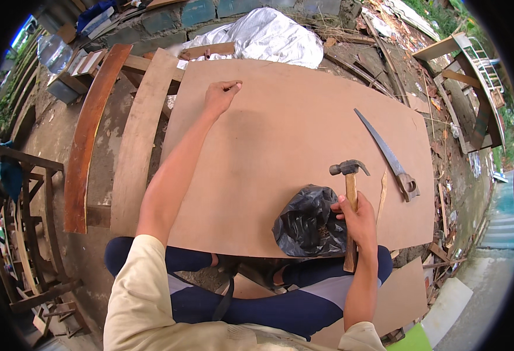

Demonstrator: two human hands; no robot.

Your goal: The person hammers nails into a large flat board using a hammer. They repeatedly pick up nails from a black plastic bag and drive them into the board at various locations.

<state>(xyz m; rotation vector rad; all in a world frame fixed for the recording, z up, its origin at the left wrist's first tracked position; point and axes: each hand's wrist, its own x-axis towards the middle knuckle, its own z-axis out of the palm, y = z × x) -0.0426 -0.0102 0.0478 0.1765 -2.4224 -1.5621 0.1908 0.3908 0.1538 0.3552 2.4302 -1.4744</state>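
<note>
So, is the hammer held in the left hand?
No, the right hand grips the hammer by its wooden handle.

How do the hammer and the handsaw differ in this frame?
The hammer is held in the right hand; the handsaw lies on the brown board. The hammer has a dark claw head, while the handsaw has a long, tapering grey blade. Both have brown handles.

Cream short-sleeved shirt (143,292), navy trousers (257,307), grey panels (330,288)
</note>
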